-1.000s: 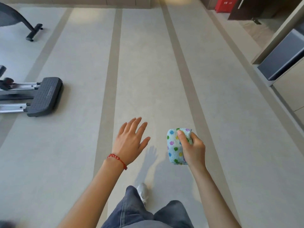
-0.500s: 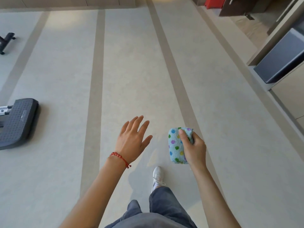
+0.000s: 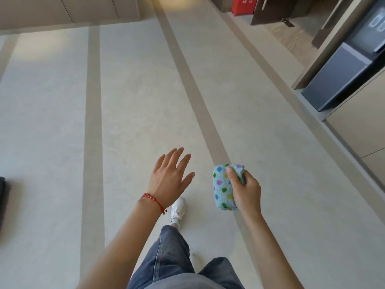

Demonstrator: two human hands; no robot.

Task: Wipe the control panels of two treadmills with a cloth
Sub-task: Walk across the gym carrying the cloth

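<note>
A folded light-blue cloth (image 3: 221, 187) with coloured dots is gripped in my right hand (image 3: 245, 189), held out in front of me above the floor. My left hand (image 3: 169, 178) floats beside it, fingers spread and holding nothing; a red bead bracelet circles its wrist. No treadmill control panel is in view. Only a dark sliver of a machine's end (image 3: 2, 200) shows at the left edge.
Pale floor with darker stripes (image 3: 92, 122) runs ahead. A wall with a dark grey panel (image 3: 337, 78) lines the right side. A red box (image 3: 242, 5) stands at the far top right. My jeans and a white shoe (image 3: 178, 211) show below.
The view has swung right and moved forward: the dark machine end slid out to the left edge. My white shoe has stepped ahead. Both hands keep their pose.
</note>
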